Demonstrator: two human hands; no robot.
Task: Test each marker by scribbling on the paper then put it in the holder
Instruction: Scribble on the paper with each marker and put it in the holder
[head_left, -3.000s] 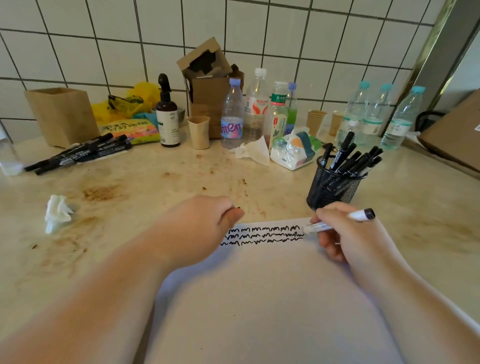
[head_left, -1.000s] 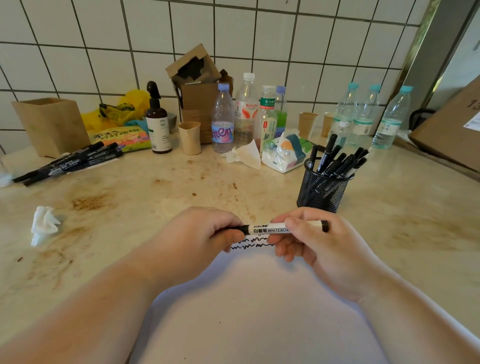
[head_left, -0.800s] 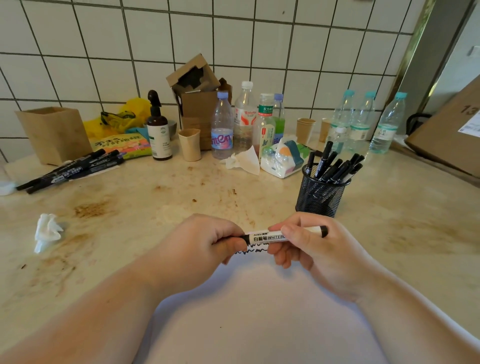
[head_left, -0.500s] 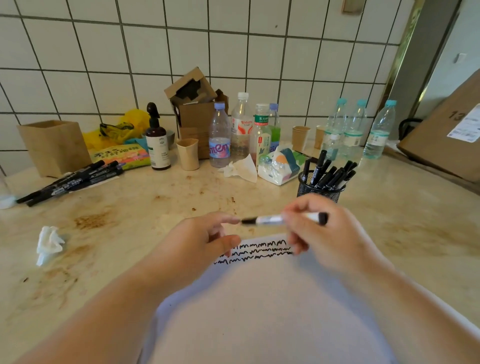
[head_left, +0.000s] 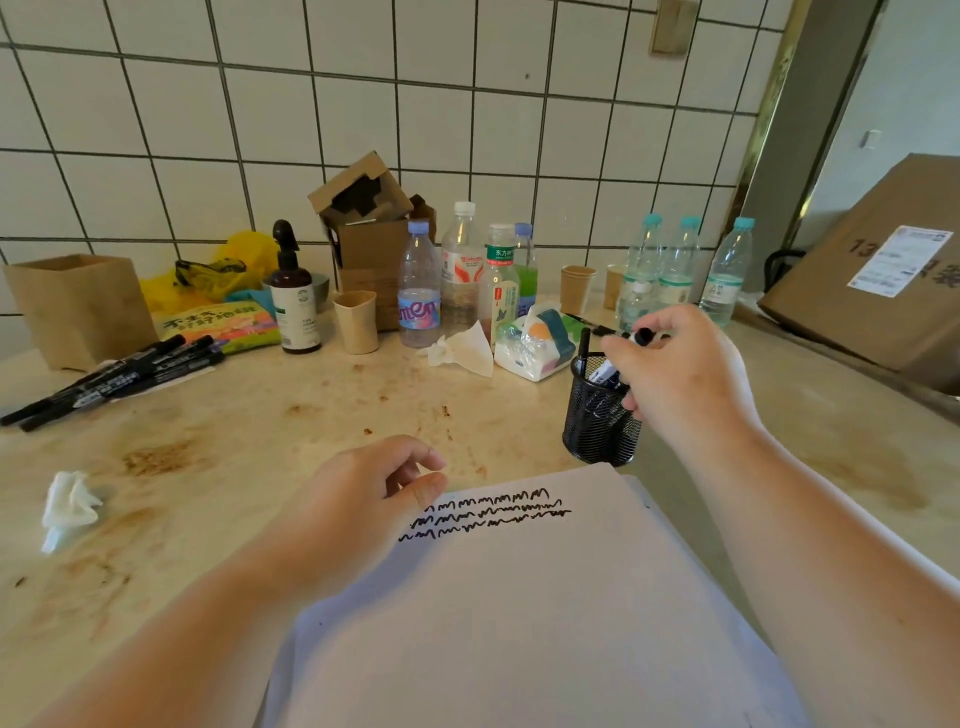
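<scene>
- The marker (head_left: 618, 358) is sitting in the right hand (head_left: 685, 379), pinched between thumb and fingertips. Its black end is showing at 12 o'clock of the knuckles; its lower part is dipping into the mouth of the holder (head_left: 597, 421).
- The holder, black mesh, is standing at 7 o'clock of the right hand, touching or nearly touching the curled fingers; other markers are standing inside it, mostly hidden by the hand.
- The right hand is hovering over the holder's rim, back of hand facing the camera, fingers clamped on the marker, forearm running down toward 5 o'clock.
- The left hand (head_left: 363, 493) is resting at the paper's (head_left: 519, 613) far left corner, fingers loosely curled and gripping nothing, thumb tip lying just beside the scribbles (head_left: 483, 517).
- Three black scribble rows are lying along the paper's far edge, between the two hands.
- The paper's far right corner is sitting just beside the holder's base, at 6 o'clock of it.
- The untested markers (head_left: 114, 376) are lying in a loose bundle at 10 o'clock of the left hand, well apart from it, near a brown paper bag (head_left: 78, 306).
- A crumpled tissue (head_left: 70, 506) is lying at 9 o'clock of the left hand.
- Bottles (head_left: 457, 275), a tissue pack (head_left: 535, 345) and a cardboard box (head_left: 369, 249) are crowding the wall side, at 11 o'clock of the holder.
- Stained counter (head_left: 249, 415) is lying open between the bundle and the left hand.
</scene>
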